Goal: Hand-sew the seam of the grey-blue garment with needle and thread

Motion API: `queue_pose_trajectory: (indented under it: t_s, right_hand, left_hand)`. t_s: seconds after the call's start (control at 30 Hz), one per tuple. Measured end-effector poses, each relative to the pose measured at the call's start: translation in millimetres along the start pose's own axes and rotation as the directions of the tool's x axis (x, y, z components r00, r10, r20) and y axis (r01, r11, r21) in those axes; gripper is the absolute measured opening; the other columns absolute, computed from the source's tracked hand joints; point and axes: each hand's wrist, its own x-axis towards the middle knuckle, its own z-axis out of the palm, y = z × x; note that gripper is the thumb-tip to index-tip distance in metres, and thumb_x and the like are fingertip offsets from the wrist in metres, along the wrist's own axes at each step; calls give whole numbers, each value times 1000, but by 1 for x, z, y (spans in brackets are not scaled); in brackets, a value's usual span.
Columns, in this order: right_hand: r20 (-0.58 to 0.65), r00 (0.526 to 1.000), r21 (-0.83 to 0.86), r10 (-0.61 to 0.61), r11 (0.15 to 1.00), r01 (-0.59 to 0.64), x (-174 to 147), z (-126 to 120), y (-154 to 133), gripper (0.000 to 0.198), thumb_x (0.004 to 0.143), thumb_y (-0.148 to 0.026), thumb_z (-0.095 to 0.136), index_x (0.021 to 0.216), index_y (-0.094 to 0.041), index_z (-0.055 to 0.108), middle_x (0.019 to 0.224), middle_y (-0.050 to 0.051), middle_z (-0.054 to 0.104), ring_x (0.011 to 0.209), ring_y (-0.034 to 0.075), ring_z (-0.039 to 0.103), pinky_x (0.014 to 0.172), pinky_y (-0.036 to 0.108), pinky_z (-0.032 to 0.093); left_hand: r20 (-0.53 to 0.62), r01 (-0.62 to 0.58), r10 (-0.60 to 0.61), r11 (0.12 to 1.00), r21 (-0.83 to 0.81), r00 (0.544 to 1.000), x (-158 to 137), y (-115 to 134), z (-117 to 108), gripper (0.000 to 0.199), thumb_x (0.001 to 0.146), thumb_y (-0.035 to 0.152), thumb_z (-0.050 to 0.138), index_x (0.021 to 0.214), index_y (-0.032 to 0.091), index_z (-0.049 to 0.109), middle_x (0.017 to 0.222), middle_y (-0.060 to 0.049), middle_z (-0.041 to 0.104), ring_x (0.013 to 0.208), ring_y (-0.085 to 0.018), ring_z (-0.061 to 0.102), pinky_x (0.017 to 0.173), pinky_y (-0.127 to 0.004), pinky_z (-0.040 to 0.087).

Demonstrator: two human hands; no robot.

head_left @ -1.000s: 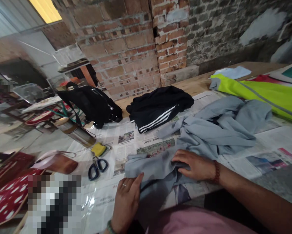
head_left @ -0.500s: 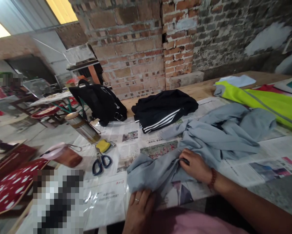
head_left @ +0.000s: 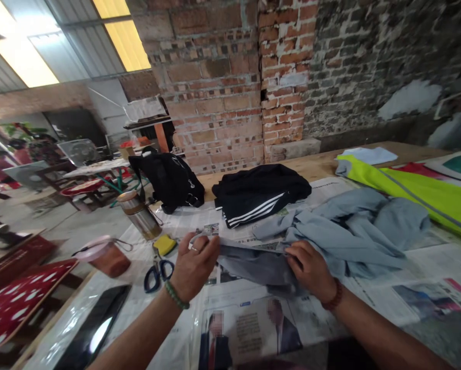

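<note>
A grey garment lies crumpled on newspaper, and one part of it is stretched between my hands above the table. My left hand, with a ring and a green bead bracelet, grips one end of that stretch. At the other end, my right hand pinches the cloth between thumb and fingers; a reddish bead bracelet circles the wrist. The fabric between them hangs down a little, its lower edge blurred. Just left of my left hand lie dark-handled scissors with a yellow piece at their blade end.
Behind the garment sit folded black clothing with white stripes and a black backpack. A steel flask, a pink-lidded cup and a phone-like black slab stand or lie leftward. A neon-yellow garment is at right.
My left hand has risen from the table's near edge and moved up and left, lifting the grey cloth and pulling it taut. Newspaper photos under it now show. The view has tilted upward.
</note>
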Motion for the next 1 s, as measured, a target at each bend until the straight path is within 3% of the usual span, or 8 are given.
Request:
queue_pose_trajectory:
  t_s: [0.07,0.17,0.33,0.43,0.63,0.77,0.87,1.0]
  right_hand:
    - [11,1000,0,-28,1000,28,-8,0,3,18,80,-8,45,89,-19,57,86,7,58,82,20,55,73,35,49]
    - [202,979,55,-11,999,0,-26,0,8,24,75,-3,45,87,-19,58,85,6,59,80,19,56,73,34,51]
    - [383,923,158,25,983,-92,-42,-7,10,28,73,-5,49,96,-17,59,96,9,60,92,20,56,82,35,50]
    - [424,904,179,52,974,-140,-40,-13,10,28,75,-13,54,102,-15,59,101,12,59,97,22,56,84,37,49]
    - [427,901,225,76,956,-187,-39,-19,10,31,78,-20,55,109,-15,56,104,13,58,99,23,56,86,39,49]
    - [399,914,256,77,948,-191,-38,-21,10,29,80,-20,53,109,-16,57,101,12,59,95,22,57,83,37,50]
    - [376,922,288,90,935,-209,-36,-22,11,27,84,-22,51,109,-16,57,98,11,59,91,20,58,80,34,50]
    - [285,938,315,198,905,-287,-31,-31,14,25,90,-21,41,106,-19,60,93,8,60,86,17,60,77,31,50]
  left_hand:
    - [16,19,-18,999,-46,1000,-15,12,7,25,86,7,47,96,19,66,89,-3,68,80,-19,57,94,-44,32]
    - [130,77,-51,975,-208,990,-50,41,13,22,82,12,48,90,21,67,97,-4,68,86,-20,57,97,-45,29]
    - [109,221,-194,892,-393,975,-83,72,-13,16,83,26,51,88,22,66,95,-2,69,93,-21,56,103,-43,24]
    - [95,228,-208,853,-469,974,-80,75,-26,13,82,24,54,86,22,66,86,-1,69,86,-19,58,102,-40,25]
    - [253,284,-171,801,-527,952,-62,93,-21,19,79,18,53,61,21,58,88,-2,68,87,-21,58,96,-44,30]
    - [202,350,-286,761,-546,937,-38,128,-6,8,81,19,54,81,20,62,93,-6,66,88,-22,57,84,-39,40]
    - [242,448,-377,742,-499,894,-25,150,10,18,80,28,60,94,16,61,97,-9,64,90,-25,56,80,-40,42]
    - [263,483,-408,687,-543,875,-21,157,25,12,85,18,53,92,18,63,92,-7,65,86,-21,57,78,-37,41]
